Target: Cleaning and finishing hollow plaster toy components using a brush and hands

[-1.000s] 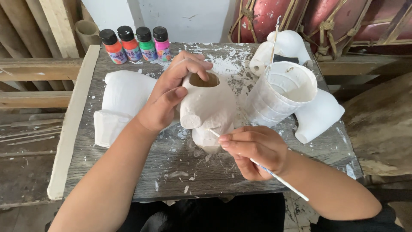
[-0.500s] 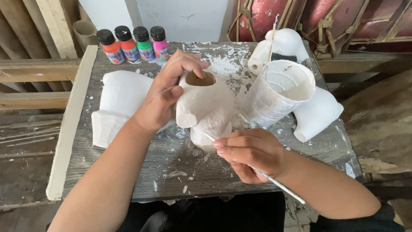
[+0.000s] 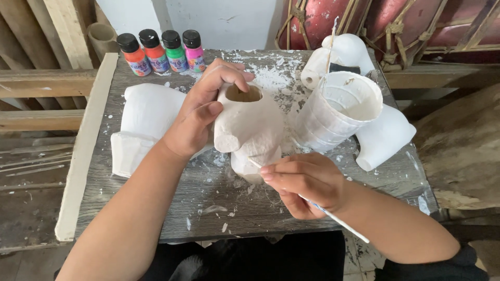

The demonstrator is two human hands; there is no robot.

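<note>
Partly hidden, left hand (image 3: 200, 117) grips plaster figure (image 3: 250, 130); right hand (image 3: 304, 182) pinches brush (image 3: 333, 217), tip unclear.

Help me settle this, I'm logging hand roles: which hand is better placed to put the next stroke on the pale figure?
Right hand, probably: it grips the thin brush, tip against the pale figure. The left hand is occupied steadying the figure at its opening.

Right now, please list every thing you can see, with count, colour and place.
hollow figure: 1, pale beige, table centre, hole on top
paintbrush: 1, white-smeared, tip at the figure
paint bottles: 4, orange, red, green, pink, far left edge
paint cup: 1, white, right of the figure
other plaster pieces: several, white, left and right
table: 1, grey wood, paint-splattered
left hand: grips the figure
right hand: holds the paintbrush
</note>
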